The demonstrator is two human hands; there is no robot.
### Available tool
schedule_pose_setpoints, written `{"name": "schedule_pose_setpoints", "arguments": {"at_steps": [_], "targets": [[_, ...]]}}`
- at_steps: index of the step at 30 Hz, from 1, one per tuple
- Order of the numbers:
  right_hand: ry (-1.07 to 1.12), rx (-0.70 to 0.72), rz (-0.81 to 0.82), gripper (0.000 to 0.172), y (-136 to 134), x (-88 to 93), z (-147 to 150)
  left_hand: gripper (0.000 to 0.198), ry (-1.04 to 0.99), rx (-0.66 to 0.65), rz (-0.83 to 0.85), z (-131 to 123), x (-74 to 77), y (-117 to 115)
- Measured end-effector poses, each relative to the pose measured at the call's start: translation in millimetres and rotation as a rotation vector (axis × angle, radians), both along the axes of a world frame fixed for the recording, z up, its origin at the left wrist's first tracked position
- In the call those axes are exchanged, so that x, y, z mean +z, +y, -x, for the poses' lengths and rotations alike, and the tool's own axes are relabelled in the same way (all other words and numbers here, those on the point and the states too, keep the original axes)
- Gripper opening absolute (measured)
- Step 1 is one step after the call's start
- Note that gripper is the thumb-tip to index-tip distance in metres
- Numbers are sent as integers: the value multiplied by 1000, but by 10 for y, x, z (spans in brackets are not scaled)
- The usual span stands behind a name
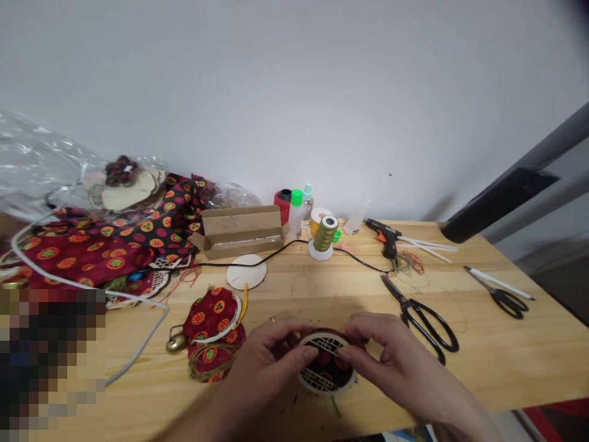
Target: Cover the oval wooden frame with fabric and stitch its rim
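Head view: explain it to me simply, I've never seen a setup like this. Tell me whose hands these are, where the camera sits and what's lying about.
There is no machine here: a person works with bare hands. The single picture comes from a camera worn on that person's head, looking forward and down, so the left hand appears on the left and the right hand on the right.

Both hands hold a round disc with pale lattice over dark cloth, pinched at its edge.

On the wooden table, patterned cloth is heaped at the left, near an open box. Green thread stands toward the back. On the right are a glue gun, large scissors and small scissors.
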State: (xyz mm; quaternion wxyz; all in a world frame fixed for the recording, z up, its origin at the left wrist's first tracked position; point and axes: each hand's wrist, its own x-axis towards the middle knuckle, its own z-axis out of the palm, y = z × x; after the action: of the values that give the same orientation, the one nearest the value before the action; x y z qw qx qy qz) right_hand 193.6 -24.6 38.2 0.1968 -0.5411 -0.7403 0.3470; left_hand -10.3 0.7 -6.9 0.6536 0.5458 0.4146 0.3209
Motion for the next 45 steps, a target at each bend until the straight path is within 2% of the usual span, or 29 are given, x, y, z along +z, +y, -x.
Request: {"name": "schedule_pose_setpoints", "arguments": {"at_steps": [3, 6, 12, 15, 17, 20, 22, 24, 27, 30, 34, 39, 45], "targets": [[-18, 25, 27, 19, 26, 26, 25, 18, -19, -52, 19, -1, 26, 4], [-42, 15, 52, 20, 44, 17, 50, 18, -31, -52, 52, 3, 49, 23], [-31, -3, 51, 18, 61, -16, 61, 20, -18, -47, 0, 7, 28, 32], [-23, -1, 23, 17, 56, -16, 50, 18, 40, 35, -72, 4, -8, 19], [-4, -2, -9, 17, 45, -14, 30, 25, 54, 105, -77, 10, -31, 11], [16, -56, -167, 17, 34, -20, -3, 41, 3, 257, -118, 34, -53, 11], [-18, -91, -383, 11, 38, -43, -8, 39, -24, 409, -152, 50, -58, 22], [-117, -82, -624, 4, 51, -94, 12, 28, -55, 462, -68, 56, -61, 39], [-334, 14, -918, 8, 62, -204, 79, 27, -210, 256, 243, 44, -68, 62], [-473, 152, -1052, 20, 46, -290, 149, 35, -362, 110, 438, 23, -61, 76], [-524, 248, -1109, 30, 11, -328, 188, 28, -331, 118, 452, 7, -37, 88], [-566, 289, -1106, 30, -8, -326, 195, 20, -277, 150, 415, 2, -37, 92], [-535, 294, -1106, 29, -24, -293, 213, 21, -181, 165, 333, 34, -69, 91]]}}
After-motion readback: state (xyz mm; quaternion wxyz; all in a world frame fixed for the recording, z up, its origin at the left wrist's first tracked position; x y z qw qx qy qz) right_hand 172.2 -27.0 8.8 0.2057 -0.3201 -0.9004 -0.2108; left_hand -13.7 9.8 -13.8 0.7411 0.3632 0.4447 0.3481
